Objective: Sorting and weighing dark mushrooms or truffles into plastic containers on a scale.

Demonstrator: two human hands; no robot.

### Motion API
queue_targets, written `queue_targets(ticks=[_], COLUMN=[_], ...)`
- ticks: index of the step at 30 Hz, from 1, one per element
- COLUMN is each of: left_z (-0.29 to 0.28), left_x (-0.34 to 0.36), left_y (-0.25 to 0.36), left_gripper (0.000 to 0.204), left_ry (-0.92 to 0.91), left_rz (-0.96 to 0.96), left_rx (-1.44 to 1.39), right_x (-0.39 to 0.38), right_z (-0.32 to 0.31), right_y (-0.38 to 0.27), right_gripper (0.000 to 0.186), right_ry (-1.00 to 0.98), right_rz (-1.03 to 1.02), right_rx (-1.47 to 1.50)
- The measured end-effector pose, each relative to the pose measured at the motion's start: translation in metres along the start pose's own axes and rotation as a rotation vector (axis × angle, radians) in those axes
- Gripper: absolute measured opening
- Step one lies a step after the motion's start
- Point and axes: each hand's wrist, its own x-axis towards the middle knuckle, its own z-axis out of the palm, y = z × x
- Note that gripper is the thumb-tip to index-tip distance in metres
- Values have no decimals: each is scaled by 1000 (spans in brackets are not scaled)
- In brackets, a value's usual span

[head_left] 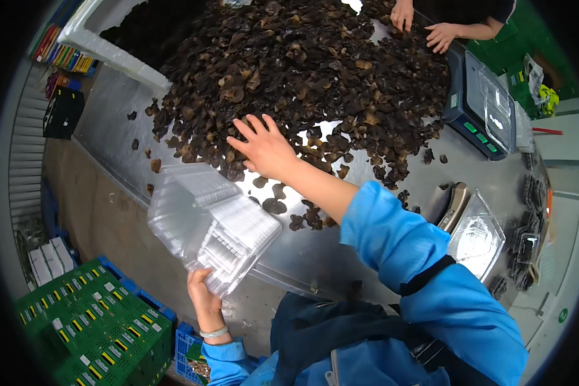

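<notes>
My right hand (262, 149) rests palm down with spread fingers at the near edge of a wide pile of dark brown, leafy mushroom pieces (244, 77) on a steel table (116, 122). My left hand (204, 296), below it near the table's front edge, grips the lower end of a nested stack of clear plastic clamshell containers (215, 228), held open and tilted. Loose pieces (273, 204) lie on the metal beside the stack.
A white tub (103, 55) stands at back left. A co-worker's hands (441, 36) touch the pile at top right, near a scale (479, 112). A metal tool (453, 204) and clear lid (479, 238) lie right. Green crates (96, 328) are stacked lower left.
</notes>
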Motion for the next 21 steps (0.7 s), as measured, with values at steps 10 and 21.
queue_targets(ticks=[10, 21], left_z=[100, 239], left_x=[-49, -33], left_y=[40, -96], left_gripper=[53, 88], left_ry=[170, -617], left_rz=[1337, 1010], left_rx=[865, 1630], right_x=[-216, -309], right_z=[-69, -102], right_y=[20, 3], right_gripper=[81, 67], right_ry=[-285, -122], right_rz=[101, 664], right_rx=[75, 198])
